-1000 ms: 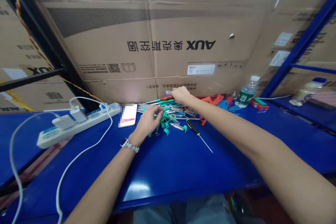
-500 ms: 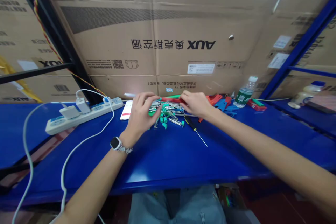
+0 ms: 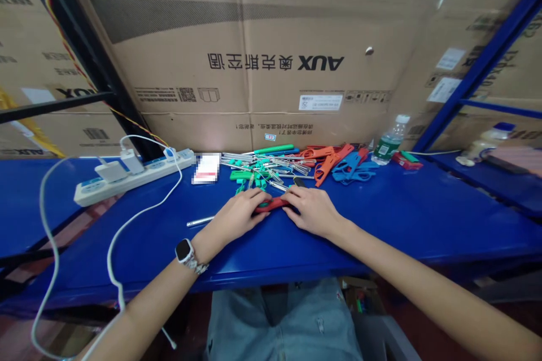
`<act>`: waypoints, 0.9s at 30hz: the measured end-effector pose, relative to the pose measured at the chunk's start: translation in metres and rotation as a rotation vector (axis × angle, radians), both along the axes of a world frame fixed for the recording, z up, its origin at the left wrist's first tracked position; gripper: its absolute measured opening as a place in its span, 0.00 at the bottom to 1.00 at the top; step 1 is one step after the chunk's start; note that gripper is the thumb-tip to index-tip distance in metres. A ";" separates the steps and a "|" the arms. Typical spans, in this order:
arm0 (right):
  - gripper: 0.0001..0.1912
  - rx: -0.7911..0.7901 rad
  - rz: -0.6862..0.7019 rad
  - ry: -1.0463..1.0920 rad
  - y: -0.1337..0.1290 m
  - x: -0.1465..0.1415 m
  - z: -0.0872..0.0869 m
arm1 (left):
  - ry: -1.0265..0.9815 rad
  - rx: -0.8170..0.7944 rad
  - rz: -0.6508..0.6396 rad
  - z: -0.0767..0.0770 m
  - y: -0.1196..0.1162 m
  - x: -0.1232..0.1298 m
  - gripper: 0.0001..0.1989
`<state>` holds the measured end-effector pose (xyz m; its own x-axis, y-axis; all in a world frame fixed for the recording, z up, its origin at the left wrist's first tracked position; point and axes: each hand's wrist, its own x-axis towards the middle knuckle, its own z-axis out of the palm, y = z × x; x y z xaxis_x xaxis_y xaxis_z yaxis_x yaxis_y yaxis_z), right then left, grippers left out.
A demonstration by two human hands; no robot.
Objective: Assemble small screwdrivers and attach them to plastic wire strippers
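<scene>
Just above the blue table, both hands meet on a red tool handle with a bit of green at its left end. My left hand, with a watch on the wrist, is closed around the left end. My right hand grips the right end with fingers bent over it. A slim silver rod sticks out left from behind my left wrist; whether it joins the handle is hidden. Behind the hands lies a pile of small green caps and metal rods. A black-and-yellow screwdriver is mostly covered by my right hand.
Red-orange clamps and blue clamps lie right of the pile, near a water bottle. A white card and a power strip with cables lie left. A large cardboard box stands behind the table.
Both hands have come toward me from the pile, bringing the red handle nearer the table's front edge. The silver rod now shows at left, and my right hand covers most of the screwdriver.
</scene>
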<state>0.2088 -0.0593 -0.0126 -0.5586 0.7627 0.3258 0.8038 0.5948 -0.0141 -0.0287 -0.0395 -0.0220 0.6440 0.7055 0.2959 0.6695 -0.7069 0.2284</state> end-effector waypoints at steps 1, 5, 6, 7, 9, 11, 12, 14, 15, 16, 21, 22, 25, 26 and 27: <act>0.12 -0.016 -0.024 0.067 0.000 0.003 0.002 | 0.007 0.003 0.000 0.000 0.001 -0.001 0.11; 0.13 -0.075 -0.324 0.275 0.008 0.020 0.010 | 0.052 0.009 -0.003 0.005 0.000 -0.004 0.14; 0.13 -0.110 -0.408 0.278 0.012 0.023 0.012 | 0.067 0.008 -0.010 0.007 0.000 -0.002 0.16; 0.14 -0.156 -0.474 0.264 0.016 0.027 0.012 | 0.082 0.010 -0.019 0.008 0.001 0.001 0.18; 0.15 -0.265 -0.544 0.214 0.024 0.031 0.011 | 0.114 0.027 -0.049 0.011 0.004 0.012 0.18; 0.14 -0.332 -0.570 0.174 0.031 0.031 0.008 | 0.150 0.056 -0.084 0.014 0.009 0.026 0.16; 0.12 -0.342 -0.576 0.165 0.034 0.031 0.007 | 0.170 0.072 -0.102 0.016 0.012 0.032 0.13; 0.09 -0.316 -0.584 0.176 0.038 0.029 0.005 | 0.202 0.093 -0.140 0.018 0.018 0.041 0.10; 0.08 -0.301 -0.578 0.211 0.041 0.029 0.004 | 0.207 0.098 -0.156 0.020 0.021 0.044 0.10; 0.08 -0.304 -0.558 0.277 0.043 0.029 0.003 | 0.205 0.099 -0.165 0.020 0.024 0.044 0.10; 0.17 -0.510 -0.233 0.960 0.058 0.027 0.006 | 0.079 0.098 -0.168 0.015 0.030 0.030 0.20; 0.21 -0.524 -0.165 1.082 0.061 0.024 0.007 | 0.053 0.095 -0.167 0.013 0.029 0.027 0.20; 0.30 -0.516 -0.045 1.295 0.070 0.009 0.013 | 0.045 0.083 -0.153 0.008 0.027 0.020 0.22; 0.30 -0.504 -0.030 1.326 0.072 0.003 0.015 | 0.054 0.081 -0.149 0.007 0.026 0.018 0.22; 0.30 -0.489 -0.019 1.347 0.074 -0.002 0.015 | 0.060 0.082 -0.146 0.006 0.026 0.018 0.22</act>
